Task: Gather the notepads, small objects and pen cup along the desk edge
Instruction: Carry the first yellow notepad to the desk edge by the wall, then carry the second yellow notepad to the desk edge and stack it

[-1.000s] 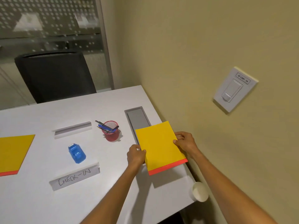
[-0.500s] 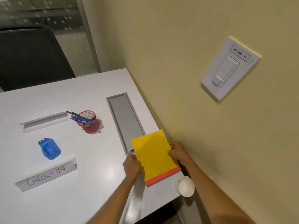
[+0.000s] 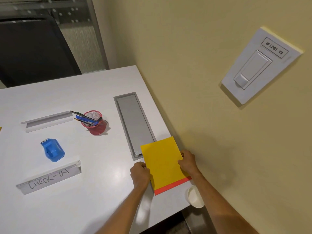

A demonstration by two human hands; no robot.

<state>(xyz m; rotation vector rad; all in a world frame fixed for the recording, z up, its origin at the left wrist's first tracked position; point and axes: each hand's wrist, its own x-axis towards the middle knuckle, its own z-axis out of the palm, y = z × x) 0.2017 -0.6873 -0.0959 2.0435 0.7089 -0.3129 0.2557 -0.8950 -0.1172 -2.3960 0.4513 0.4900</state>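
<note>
You have the yellow notepad [image 3: 164, 163] with its orange-red strip along the near edge, lying low and right of centre in the frame, right by the desk edge that runs along the wall; whether it lies flat on the white desk [image 3: 94, 183] or is lifted a little, you cannot tell. Your left hand [image 3: 139, 176] pinches its left edge, fingers curled shut on the pad, and your right hand [image 3: 187, 162] clamps its right edge the same way, thumb on top. The pad's far left corner overlaps the near end of the grey recessed tray [image 3: 135, 122] set into the desk. Just below and right of the pad, at the desk's corner, a white paper cup [image 3: 195, 197] shows, partly behind your right forearm. Further left, at mid-frame, the red mesh pen cup [image 3: 94, 123] stands upright with pens [image 3: 84, 116] leaning out to the left. Left of it lies a folded blank name card [image 3: 47, 121]. Below that sits a blue plastic object [image 3: 52, 150], and lower still the tent card [image 3: 49, 178] lettered CHECK-IN. A sliver of yellow [image 3: 0, 128] shows at the left edge of the frame. A black chair [image 3: 33, 48] fills the upper left, and a white wall switch [image 3: 260, 65] labelled 4F LDB1 Y4 is at the upper right.
</note>
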